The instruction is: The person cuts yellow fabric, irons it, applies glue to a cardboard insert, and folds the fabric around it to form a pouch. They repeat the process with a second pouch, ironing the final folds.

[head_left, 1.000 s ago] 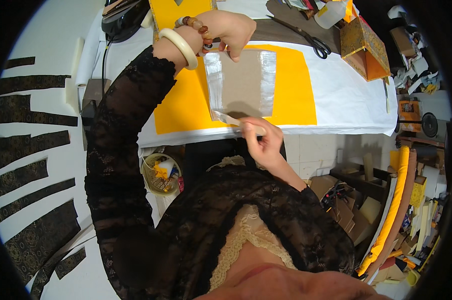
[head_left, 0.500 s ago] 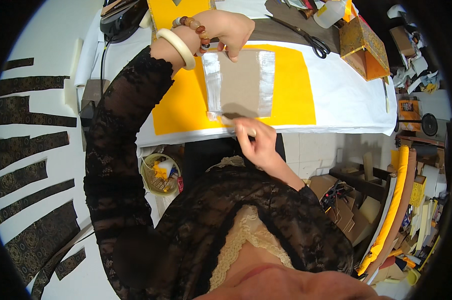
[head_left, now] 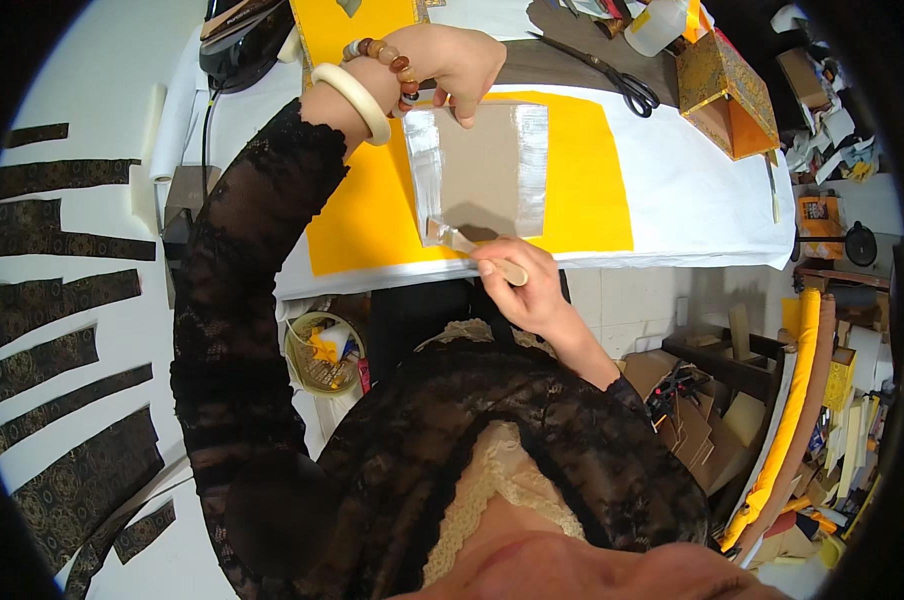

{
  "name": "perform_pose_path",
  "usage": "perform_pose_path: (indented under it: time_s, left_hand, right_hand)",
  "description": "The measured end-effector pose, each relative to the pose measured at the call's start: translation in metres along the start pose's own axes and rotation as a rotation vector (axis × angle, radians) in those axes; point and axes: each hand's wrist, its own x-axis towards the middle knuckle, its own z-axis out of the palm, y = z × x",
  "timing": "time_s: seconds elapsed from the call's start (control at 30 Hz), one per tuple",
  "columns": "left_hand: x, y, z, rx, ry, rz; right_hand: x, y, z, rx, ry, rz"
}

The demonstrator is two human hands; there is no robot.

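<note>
A grey-brown board (head_left: pixel 480 165) lies on a yellow sheet (head_left: pixel 582 180). White paste streaks run down the board's left and right sides. At its far edge my left hand (head_left: pixel 459 68) presses down with its fingertips; the fingers are bent and I see nothing held in them. My right hand (head_left: pixel 524 283) grips a flat brush (head_left: pixel 462 240) by its pale wooden handle. The bristles touch the board's near left corner, at the foot of the left white streak.
Black scissors (head_left: pixel 607 75) lie beyond the board, and a patterned open box (head_left: pixel 729 95) stands to their right, near a white bottle (head_left: pixel 658 27). Below the table's near edge is a bin (head_left: pixel 322 352). Dark patterned strips (head_left: pixel 82 450) lie at the left.
My right hand has turned and lowered slightly, and the brush bristles have moved from the board's near left edge onto its corner. My left hand stays at the far edge.
</note>
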Motion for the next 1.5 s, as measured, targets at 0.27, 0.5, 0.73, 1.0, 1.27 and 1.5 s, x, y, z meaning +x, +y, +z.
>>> perform_pose_path:
  time_s: [0.27, 0.5, 0.73, 1.0, 1.27, 1.5]
  left_hand:
    - [-0.009, -0.001, -0.003, 0.029, 0.023, 0.085]
    - [0.002, -0.016, 0.001, -0.113, -0.001, 0.107]
    - [0.007, -0.025, -0.001, 0.047, -0.002, 0.282]
    - [0.003, -0.021, -0.003, 0.016, 0.007, 0.241]
    - [-0.003, -0.011, -0.002, -0.076, 0.014, 0.139]
    - [-0.001, -0.016, 0.002, -0.13, -0.001, 0.071]
  right_hand:
    - [-0.007, 0.006, -0.004, -0.152, -0.012, 0.009]
    - [-0.002, 0.002, -0.002, -0.19, -0.075, -0.007]
    - [0.001, 0.007, 0.005, -0.205, -0.087, -0.051]
    - [-0.001, 0.012, -0.003, -0.19, -0.02, -0.093]
    - [0.022, 0.009, -0.007, -0.258, 0.031, -0.116]
    - [0.025, 0.0, -0.01, -0.282, 0.032, -0.045]
